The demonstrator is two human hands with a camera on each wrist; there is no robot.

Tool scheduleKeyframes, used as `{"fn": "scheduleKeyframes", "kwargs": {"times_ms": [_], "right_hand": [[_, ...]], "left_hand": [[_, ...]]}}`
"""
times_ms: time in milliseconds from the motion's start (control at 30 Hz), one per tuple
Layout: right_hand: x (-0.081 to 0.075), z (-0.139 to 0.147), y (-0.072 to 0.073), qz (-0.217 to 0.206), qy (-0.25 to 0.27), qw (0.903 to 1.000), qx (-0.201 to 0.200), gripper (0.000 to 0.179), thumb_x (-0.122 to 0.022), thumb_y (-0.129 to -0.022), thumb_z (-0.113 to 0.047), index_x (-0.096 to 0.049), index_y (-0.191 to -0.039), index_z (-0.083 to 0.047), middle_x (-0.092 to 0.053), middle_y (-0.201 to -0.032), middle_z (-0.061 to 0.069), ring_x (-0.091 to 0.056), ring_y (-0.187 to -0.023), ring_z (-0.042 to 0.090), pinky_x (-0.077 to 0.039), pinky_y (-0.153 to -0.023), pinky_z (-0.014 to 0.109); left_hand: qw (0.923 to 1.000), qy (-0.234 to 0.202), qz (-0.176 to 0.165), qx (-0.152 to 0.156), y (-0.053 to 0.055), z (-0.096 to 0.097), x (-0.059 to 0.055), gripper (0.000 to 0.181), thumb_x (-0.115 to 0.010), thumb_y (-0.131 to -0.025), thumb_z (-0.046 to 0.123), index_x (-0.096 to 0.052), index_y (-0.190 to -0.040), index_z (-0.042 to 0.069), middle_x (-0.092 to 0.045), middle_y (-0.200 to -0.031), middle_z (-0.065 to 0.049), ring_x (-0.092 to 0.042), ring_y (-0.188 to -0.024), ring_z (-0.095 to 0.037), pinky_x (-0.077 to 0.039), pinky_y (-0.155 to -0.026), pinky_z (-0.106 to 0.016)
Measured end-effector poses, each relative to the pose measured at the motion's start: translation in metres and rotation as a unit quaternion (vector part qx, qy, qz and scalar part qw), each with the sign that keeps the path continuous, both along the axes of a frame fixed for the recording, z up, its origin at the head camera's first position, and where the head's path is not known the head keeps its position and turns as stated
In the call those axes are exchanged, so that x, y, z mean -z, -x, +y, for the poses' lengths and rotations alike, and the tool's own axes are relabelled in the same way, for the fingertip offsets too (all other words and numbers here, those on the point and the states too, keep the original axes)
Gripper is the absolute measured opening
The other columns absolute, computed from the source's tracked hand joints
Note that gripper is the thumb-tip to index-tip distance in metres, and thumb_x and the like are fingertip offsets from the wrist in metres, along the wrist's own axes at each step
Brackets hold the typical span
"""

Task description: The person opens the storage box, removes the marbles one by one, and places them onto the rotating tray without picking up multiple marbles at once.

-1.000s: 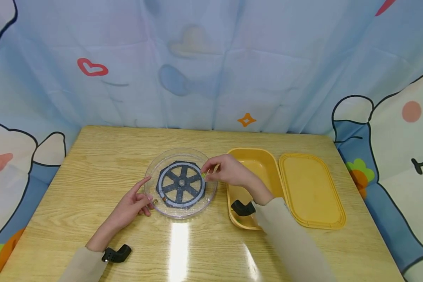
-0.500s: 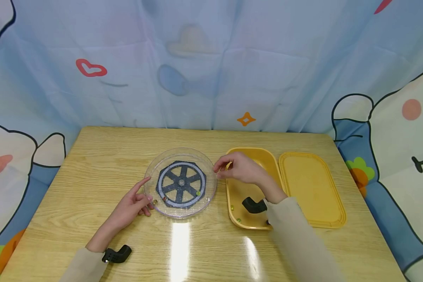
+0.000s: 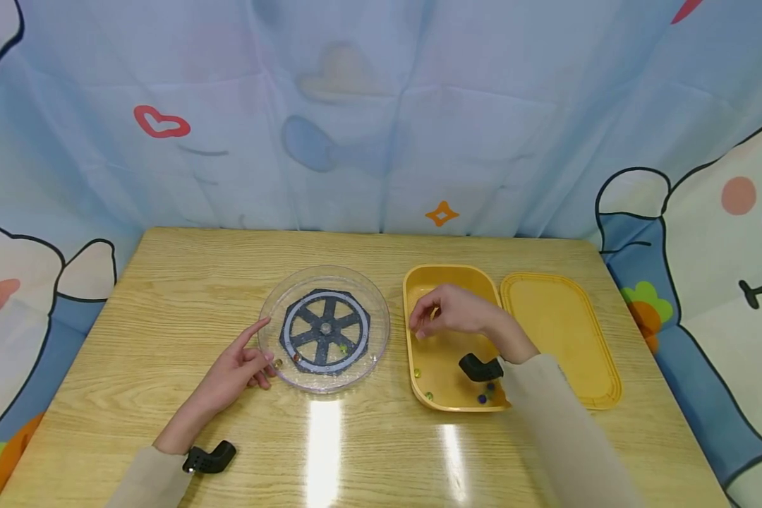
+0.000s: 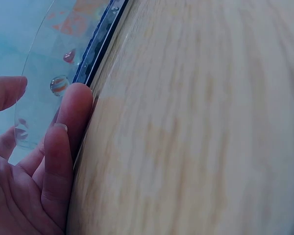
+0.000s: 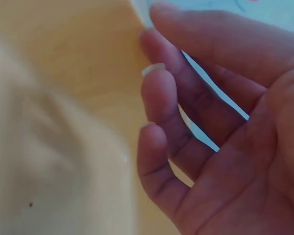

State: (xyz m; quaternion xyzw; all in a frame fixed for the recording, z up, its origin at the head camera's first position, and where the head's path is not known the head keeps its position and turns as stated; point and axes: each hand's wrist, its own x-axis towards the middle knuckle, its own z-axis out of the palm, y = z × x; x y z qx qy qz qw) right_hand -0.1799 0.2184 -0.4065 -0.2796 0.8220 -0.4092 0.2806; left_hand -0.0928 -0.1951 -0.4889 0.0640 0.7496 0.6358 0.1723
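Narrow gap between dish (image 3: pixel 379 317) and tray (image 3: pixel 438 367), tray walled (open-topped)

Wood-grain table (image 3: pixel 190 282) bears clear round dish (image 3: pixel 327 277), yellow tub (image 3: pixel 441 363) near it, flat yellow lid (image 3: pixel 568 339) just beside tub.

Head view was bright, evenly lit, mostly sharp; the tabletop (image 3: pixel 190 282) carried two white glare streaks (image 3: pixel 324 451), the broader just below the clear dish (image 3: pixel 330 279), the narrower to its lower right. Left wrist view was dimmer and bluish, wood grain softened. Right wrist view was warm-toned, background out of focus behind a clearer right hand (image 5: pixel 225 126).
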Motion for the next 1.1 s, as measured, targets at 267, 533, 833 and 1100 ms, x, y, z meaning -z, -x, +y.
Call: {"fn": "scheduleKeyframes", "kwargs": {"times_ms": [267, 533, 833, 1100], "right_hand": [[0.015, 0.004, 0.002, -0.060, -0.033, 0.9962, -0.054, 0.010, -0.080, -0.082, -0.006, -0.076, -0.091, -0.005, -0.072, -0.083, 0.001, -0.064, -0.075, 0.017, -0.053, -0.070, 0.029], [0.027, -0.008, -0.001, -0.082, -0.127, 0.9842, -0.093, 0.011, -0.086, -0.076, -0.008, -0.077, -0.083, -0.010, -0.070, -0.074, -0.005, -0.059, -0.067, 0.007, -0.047, -0.063, 0.022], [0.023, -0.024, -0.010, -0.027, -0.232, 0.9690, -0.080, 0.017, -0.091, -0.071, -0.015, -0.075, -0.070, -0.019, -0.066, -0.065, -0.008, -0.053, -0.060, 0.005, -0.041, -0.059, 0.021], [0.023, -0.029, -0.011, 0.001, -0.264, 0.9604, -0.088, 0.017, -0.092, -0.070, -0.015, -0.076, -0.068, -0.021, -0.064, -0.063, -0.010, -0.052, -0.060, 0.005, -0.041, -0.058, 0.020]], "left_hand": [[1.0000, -0.001, 0.002, -0.002, 0.000, 0.000, 0.001, 0.065, -0.054, -0.103, 0.008, -0.023, -0.159, 0.016, -0.067, -0.084, -0.021, -0.066, -0.065, -0.023, -0.056, -0.062, -0.031], [1.0000, 0.003, 0.003, -0.002, 0.000, 0.000, 0.000, 0.064, -0.054, -0.103, 0.008, -0.023, -0.159, 0.016, -0.067, -0.084, -0.021, -0.066, -0.065, -0.023, -0.056, -0.061, -0.031], [1.0000, 0.001, -0.002, -0.002, 0.000, 0.000, 0.000, 0.064, -0.054, -0.103, 0.009, -0.023, -0.159, 0.016, -0.067, -0.085, -0.021, -0.066, -0.066, -0.023, -0.057, -0.064, -0.032], [1.0000, 0.004, 0.003, -0.004, -0.001, 0.000, 0.000, 0.063, -0.055, -0.103, 0.011, -0.024, -0.159, 0.016, -0.068, -0.086, -0.021, -0.066, -0.065, -0.024, -0.057, -0.062, -0.032]]}}
